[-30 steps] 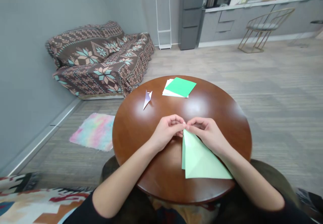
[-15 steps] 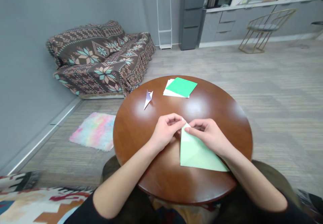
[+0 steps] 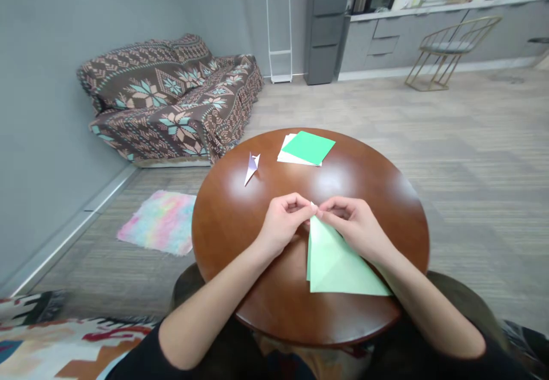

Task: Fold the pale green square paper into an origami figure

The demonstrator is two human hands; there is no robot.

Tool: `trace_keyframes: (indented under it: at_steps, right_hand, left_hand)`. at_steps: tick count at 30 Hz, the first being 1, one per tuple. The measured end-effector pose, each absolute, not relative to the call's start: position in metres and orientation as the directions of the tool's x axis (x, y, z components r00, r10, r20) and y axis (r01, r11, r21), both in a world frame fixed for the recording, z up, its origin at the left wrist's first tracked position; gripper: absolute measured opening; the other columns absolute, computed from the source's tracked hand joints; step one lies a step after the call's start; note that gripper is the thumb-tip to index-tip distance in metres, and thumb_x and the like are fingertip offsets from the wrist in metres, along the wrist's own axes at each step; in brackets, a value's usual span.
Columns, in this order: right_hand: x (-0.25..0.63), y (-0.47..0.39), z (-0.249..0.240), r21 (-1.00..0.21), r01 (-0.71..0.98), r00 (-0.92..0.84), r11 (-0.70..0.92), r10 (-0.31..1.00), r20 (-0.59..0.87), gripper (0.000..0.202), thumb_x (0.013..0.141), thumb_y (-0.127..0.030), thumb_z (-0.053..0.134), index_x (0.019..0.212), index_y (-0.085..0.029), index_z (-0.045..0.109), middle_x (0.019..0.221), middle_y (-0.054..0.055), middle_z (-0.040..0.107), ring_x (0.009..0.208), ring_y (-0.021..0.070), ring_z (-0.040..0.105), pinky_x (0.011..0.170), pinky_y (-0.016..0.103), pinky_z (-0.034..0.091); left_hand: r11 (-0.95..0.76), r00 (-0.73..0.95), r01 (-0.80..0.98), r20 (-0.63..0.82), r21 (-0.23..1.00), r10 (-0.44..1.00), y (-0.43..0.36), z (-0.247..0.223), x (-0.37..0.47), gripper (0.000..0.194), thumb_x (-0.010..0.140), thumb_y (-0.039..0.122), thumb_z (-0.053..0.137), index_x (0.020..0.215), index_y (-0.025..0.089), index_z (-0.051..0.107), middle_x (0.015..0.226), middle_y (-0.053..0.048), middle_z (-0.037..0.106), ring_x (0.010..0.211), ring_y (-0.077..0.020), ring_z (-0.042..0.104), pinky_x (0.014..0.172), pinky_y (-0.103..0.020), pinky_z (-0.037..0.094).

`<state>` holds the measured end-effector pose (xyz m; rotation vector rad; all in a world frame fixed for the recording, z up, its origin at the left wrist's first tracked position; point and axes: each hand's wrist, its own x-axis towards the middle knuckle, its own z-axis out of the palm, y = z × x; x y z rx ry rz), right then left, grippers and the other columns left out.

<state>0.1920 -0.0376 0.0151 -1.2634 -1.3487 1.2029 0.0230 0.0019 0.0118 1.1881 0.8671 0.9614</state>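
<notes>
A pale green sheet of folded paper point(image 3: 343, 266) hangs down from my fingers over the near half of the round table. My left hand point(image 3: 285, 220) pinches its top corner between thumb and forefinger. Close against it, my right hand point(image 3: 354, 223) grips the same corner from the right, its thumb nearly touching the left thumb. Two layers show along the paper's left edge, slightly apart. The fingers hide the very top of the corner.
The round brown table point(image 3: 231, 226) also carries a small purple and white folded paper piece point(image 3: 252, 167) at the far left. Near its far edge lies a bright green square sheet point(image 3: 309, 147) on several white sheets point(image 3: 285, 156). A patterned sofa point(image 3: 171, 100) stands beyond.
My right hand has slid up and left to the paper's top corner beside my left hand. The front layer has shifted slightly right and down, showing a second layer at the left edge.
</notes>
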Motion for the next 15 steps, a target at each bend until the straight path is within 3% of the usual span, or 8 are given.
trace_keyframes:
  at_steps: [7,15]
  right_hand:
    - [0.1895,-0.0387,0.0153,-0.993,0.111,-0.043,-0.028,0.999,-0.033,0.016,0.081,-0.031,0.068,0.076,-0.016,0.07,0.069,0.002,0.069,0.06,0.0145,0.057,0.057,0.026,0.04]
    - [0.19,-0.0371,0.0157,-0.986,0.163,-0.021,-0.027,0.999,-0.031,0.009,0.076,-0.023,0.064,0.071,-0.017,0.068,0.06,-0.002,0.06,0.055,0.0117,0.048,0.053,0.024,0.033]
  left_hand:
    - [0.147,0.365,-0.173,-0.075,0.974,0.928,-0.0005,0.0123,0.0246,0.028,0.069,0.032,0.083,0.065,0.014,0.062,0.058,0.001,0.062,0.055,-0.0096,0.054,0.057,-0.022,0.041]
    - [0.055,0.287,-0.175,-0.003,0.983,0.958,0.003,0.0058,0.025,0.023,0.073,0.03,0.079,0.066,0.015,0.063,0.058,0.002,0.061,0.055,-0.0094,0.053,0.058,-0.023,0.042]
